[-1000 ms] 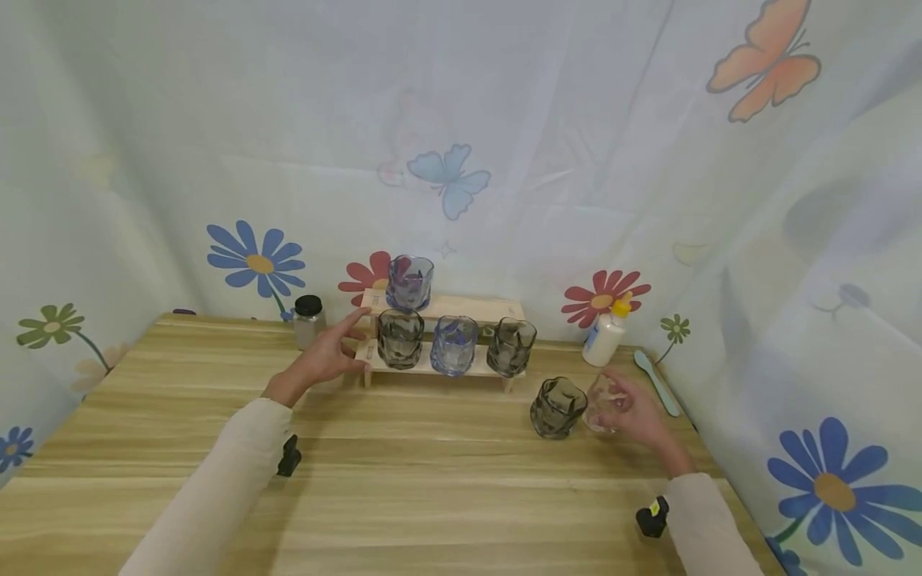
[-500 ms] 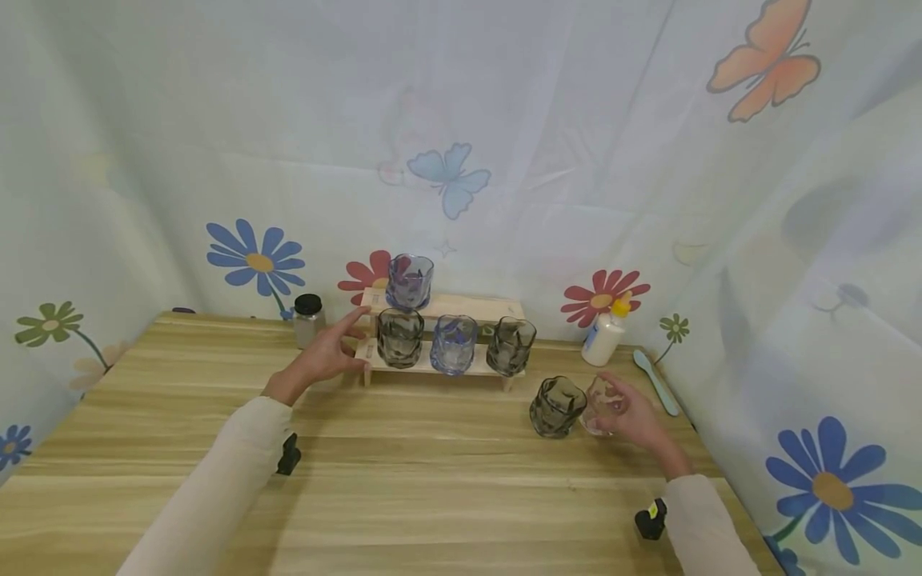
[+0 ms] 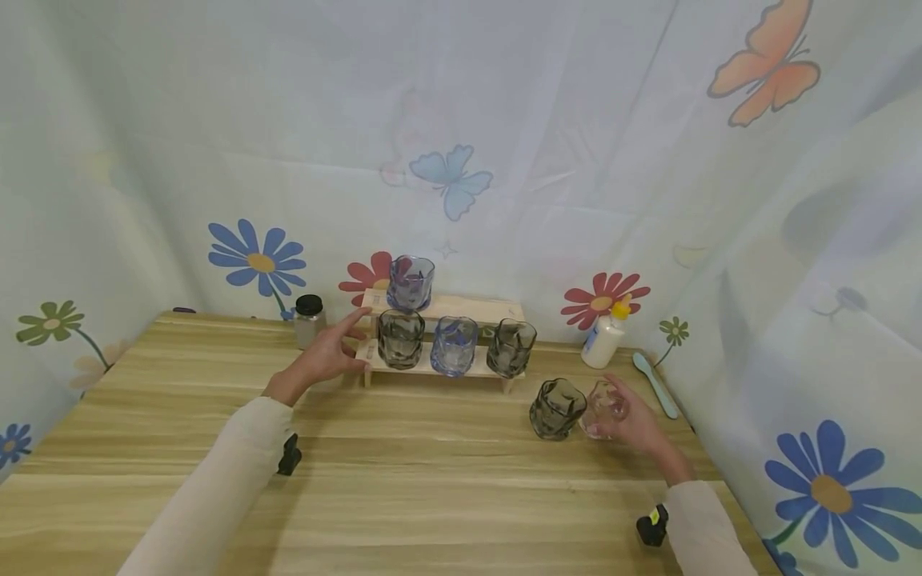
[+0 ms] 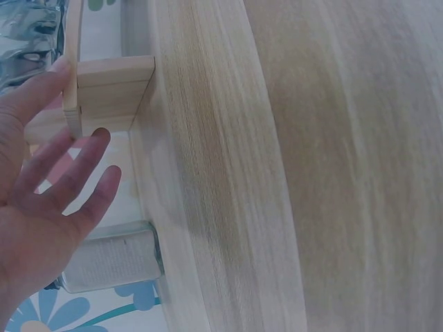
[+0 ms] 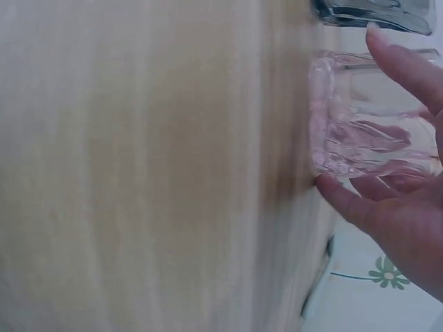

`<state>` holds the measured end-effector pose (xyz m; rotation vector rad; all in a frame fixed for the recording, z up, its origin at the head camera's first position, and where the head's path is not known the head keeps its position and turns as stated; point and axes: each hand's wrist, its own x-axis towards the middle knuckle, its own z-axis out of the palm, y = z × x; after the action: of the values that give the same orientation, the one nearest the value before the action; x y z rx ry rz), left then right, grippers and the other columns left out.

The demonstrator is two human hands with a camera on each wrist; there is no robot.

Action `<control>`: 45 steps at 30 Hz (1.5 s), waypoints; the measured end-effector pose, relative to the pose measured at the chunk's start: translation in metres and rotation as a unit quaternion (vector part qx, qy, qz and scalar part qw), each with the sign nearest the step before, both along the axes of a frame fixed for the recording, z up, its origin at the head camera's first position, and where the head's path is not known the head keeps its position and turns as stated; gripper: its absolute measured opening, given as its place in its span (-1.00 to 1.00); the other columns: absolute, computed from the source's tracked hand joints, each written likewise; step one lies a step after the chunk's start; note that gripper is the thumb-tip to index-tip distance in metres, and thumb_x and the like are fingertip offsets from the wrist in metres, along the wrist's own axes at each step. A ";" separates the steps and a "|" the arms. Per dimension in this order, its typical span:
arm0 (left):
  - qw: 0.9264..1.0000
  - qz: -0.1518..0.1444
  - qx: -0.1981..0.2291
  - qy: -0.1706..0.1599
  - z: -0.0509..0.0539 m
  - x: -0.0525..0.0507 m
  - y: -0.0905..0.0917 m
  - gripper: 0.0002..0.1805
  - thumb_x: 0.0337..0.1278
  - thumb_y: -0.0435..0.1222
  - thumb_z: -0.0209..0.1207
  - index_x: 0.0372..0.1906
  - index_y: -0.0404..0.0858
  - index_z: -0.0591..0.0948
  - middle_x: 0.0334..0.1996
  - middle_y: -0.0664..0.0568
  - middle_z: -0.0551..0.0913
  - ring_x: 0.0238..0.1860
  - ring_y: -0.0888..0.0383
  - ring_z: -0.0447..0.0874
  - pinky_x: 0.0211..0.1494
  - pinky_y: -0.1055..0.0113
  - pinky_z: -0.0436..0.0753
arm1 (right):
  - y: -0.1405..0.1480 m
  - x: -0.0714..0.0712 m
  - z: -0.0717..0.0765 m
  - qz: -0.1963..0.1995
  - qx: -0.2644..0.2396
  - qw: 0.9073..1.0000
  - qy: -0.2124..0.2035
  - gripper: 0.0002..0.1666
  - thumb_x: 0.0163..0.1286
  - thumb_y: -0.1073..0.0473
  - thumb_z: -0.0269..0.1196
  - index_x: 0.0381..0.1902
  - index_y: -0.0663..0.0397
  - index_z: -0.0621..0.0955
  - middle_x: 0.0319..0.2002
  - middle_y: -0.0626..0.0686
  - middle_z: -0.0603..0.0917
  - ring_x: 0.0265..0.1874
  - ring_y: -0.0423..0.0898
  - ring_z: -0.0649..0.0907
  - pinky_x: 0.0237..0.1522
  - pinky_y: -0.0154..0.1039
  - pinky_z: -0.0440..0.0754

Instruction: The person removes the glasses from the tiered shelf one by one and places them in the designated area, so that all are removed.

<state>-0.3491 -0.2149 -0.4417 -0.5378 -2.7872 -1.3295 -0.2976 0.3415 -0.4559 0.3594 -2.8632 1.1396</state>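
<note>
My right hand (image 3: 637, 420) grips a clear, faintly pink glass (image 5: 360, 142) at the table's right, thumb and fingers on opposite sides. Close to its left stands a smoky grey glass (image 3: 557, 410). My left hand (image 3: 322, 356) touches the left end of a two-tier wooden rack (image 3: 475, 306), its fingers spread along the boards' ends. On the lower tier are a smoky glass (image 3: 400, 340), a blue glass (image 3: 454, 348) and another smoky glass (image 3: 511, 350). A bluish-purple glass (image 3: 410, 284) stands at the upper tier's left.
Behind my left hand is a jar (image 3: 310, 324) with a black lid. A white bottle (image 3: 605, 340) with a yellow tip stands at the back right, beside a pale green spoon (image 3: 655, 386). A printed curtain (image 3: 302, 144) hangs behind the wooden table (image 3: 432, 480).
My right hand's fingers have shifted slightly around the clear glass, and more of the glass shows in the head view. My left hand and the rack have stayed put.
</note>
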 end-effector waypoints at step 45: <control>1.000 -0.002 0.003 0.002 -0.001 -0.001 -0.002 0.10 0.05 -0.40 0.43 0.61 -0.07 0.02 0.24 -0.44 0.50 -0.12 -0.20 0.75 -0.04 -0.06 0.69 | -0.181 -0.082 0.124 0.141 -0.016 0.989 0.048 -0.03 0.27 0.04 0.43 0.55 -0.08 0.24 0.52 0.20 0.25 0.46 0.29 0.30 0.37 0.31 0.30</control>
<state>-0.3506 -0.2165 -0.4427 -0.5466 -2.7797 -1.3358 -0.3791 0.1610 -0.3324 0.8160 -2.7682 1.1683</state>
